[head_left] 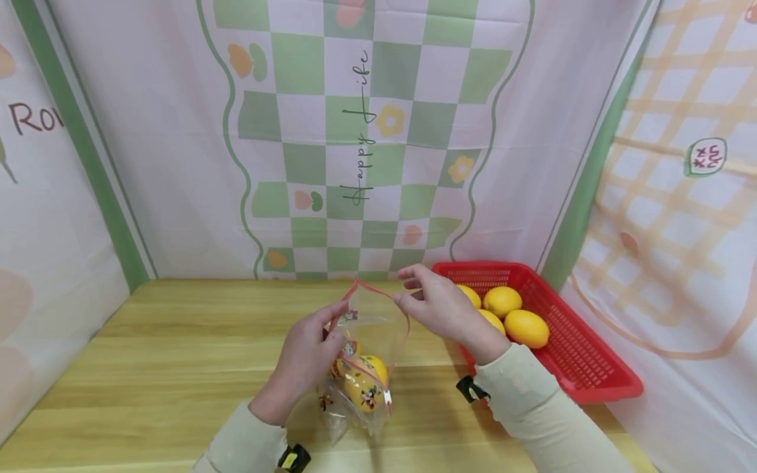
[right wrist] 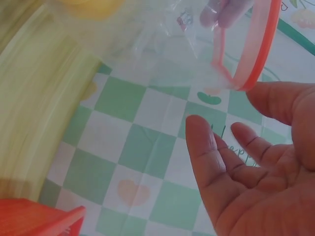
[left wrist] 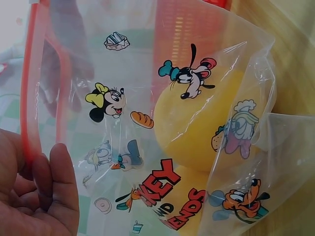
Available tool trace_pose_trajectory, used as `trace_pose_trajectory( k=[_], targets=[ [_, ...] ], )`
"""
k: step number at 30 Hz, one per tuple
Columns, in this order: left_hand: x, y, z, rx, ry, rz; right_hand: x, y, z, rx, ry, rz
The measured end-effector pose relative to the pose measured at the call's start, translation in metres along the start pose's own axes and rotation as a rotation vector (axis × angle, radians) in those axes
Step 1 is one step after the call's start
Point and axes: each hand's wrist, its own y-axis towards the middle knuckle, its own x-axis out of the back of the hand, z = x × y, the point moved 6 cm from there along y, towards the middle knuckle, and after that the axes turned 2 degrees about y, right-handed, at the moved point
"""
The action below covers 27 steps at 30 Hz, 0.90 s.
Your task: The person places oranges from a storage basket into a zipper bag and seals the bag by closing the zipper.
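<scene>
A clear zip bag point(head_left: 395, 328) with cartoon prints and a red rim point(left wrist: 30, 88) hangs with its mouth spread wide. My left hand point(head_left: 307, 355) pinches the rim on the left side. Inside, low in the bag, lie yellow lemons point(left wrist: 189, 130), partly covered by the prints. A white zip slider point(head_left: 388, 397) shows on the near side of the rim. On the right, my right hand point(head_left: 443, 309) has its fingers extended, apart from the bag. Its thumb point(right wrist: 270, 101) is right at the rim in the right wrist view.
A red plastic basket point(head_left: 597, 361) stands at the right of the wooden table point(head_left: 177, 368), with several lemons point(head_left: 527, 329) in it. My right forearm passes over its near side. Printed cloth point(head_left: 301, 125) hangs behind the table and along both sides.
</scene>
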Motion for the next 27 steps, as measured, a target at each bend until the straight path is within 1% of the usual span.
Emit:
trace_pose_trajectory(
  k=[6, 10, 17, 23, 27],
  targets=[
    [-0.001, -0.001, 0.000, -0.014, -0.010, 0.009, 0.006, 0.002, -0.003, 0.055, -0.023, -0.004],
    [-0.001, -0.002, 0.001, -0.009, -0.006, -0.001, 0.014, 0.004, -0.008, 0.070, -0.041, -0.016],
    [0.000, -0.002, 0.003, -0.002, 0.005, -0.009, 0.033, 0.005, -0.022, 0.056, -0.099, -0.030],
    [0.000, -0.002, 0.002, -0.013, 0.011, -0.011, 0.049, 0.006, -0.034, 0.064, -0.138, -0.039],
    [-0.001, -0.002, 0.002, -0.012, 0.013, -0.010, 0.058, 0.006, -0.043, 0.041, -0.154, -0.040]
  ],
)
